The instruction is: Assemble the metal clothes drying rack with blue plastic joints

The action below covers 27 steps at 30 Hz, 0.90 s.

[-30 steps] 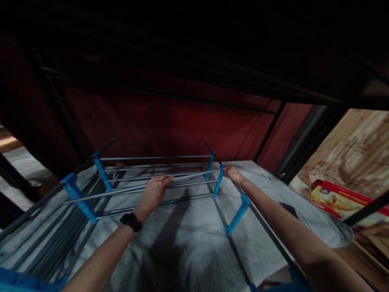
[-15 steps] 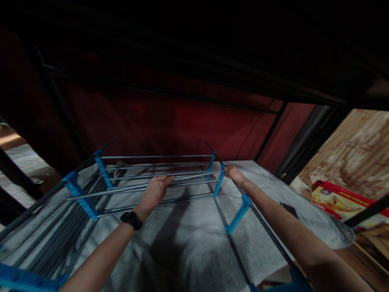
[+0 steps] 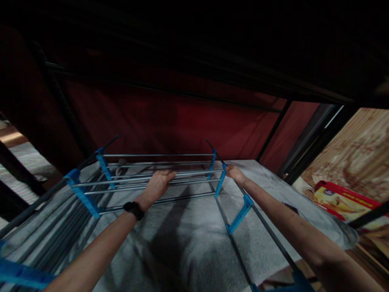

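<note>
A rack frame of grey metal tubes and blue plastic brackets lies across a grey cloth. My left hand (image 3: 158,184), with a black watch at the wrist, is closed on a metal tube (image 3: 194,173) near its middle. The tube's left end is at the top of a blue bracket (image 3: 83,194). My right hand (image 3: 234,172) is closed around the right side of the frame, at the top of another blue bracket (image 3: 221,182) where the tube's right end meets it. A lower blue bracket (image 3: 240,215) sits nearer on the right side.
Several loose grey tubes (image 3: 57,227) lie on the left of the grey cloth (image 3: 194,247). A dark flat object (image 3: 290,208) rests by my right forearm. Beyond it is a red and yellow box (image 3: 343,202). A red curtain (image 3: 194,125) hangs behind, among black posts.
The tube's left end has moved up from the middle of the left bracket to near its top, with my left hand still on it. My right hand has stayed at the right bracket.
</note>
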Each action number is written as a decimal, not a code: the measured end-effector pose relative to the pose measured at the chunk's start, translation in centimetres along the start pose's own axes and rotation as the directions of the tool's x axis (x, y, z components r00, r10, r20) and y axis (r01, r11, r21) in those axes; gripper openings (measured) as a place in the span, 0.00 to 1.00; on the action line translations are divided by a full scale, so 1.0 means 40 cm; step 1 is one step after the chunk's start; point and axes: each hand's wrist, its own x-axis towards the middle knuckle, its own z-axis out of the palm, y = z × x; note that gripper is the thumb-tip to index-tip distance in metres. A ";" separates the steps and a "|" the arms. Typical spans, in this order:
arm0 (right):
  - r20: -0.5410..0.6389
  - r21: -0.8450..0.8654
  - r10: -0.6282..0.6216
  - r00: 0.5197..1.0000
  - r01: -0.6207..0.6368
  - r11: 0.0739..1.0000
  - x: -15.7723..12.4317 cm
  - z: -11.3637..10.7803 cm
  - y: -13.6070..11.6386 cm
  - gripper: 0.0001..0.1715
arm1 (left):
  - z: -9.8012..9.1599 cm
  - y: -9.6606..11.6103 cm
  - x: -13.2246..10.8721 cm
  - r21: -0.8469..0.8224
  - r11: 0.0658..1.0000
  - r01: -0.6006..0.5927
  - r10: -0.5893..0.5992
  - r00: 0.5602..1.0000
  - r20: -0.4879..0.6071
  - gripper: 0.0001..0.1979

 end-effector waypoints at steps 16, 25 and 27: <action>0.122 -0.568 -0.651 0.750 0.590 0.573 -0.054 0.149 -0.067 0.29 | -0.060 0.008 -0.020 0.068 0.997 0.021 -0.025 0.998 0.063 0.26; 0.470 -0.556 -0.542 0.697 0.710 0.432 -0.129 0.405 -0.233 0.30 | -0.110 -0.058 -0.052 0.140 0.990 -0.023 -0.006 0.979 0.202 0.14; 0.498 -0.575 -0.507 0.704 0.705 0.415 -0.118 0.417 -0.257 0.32 | -0.154 -0.114 -0.070 0.111 0.994 0.009 -0.035 0.972 0.230 0.15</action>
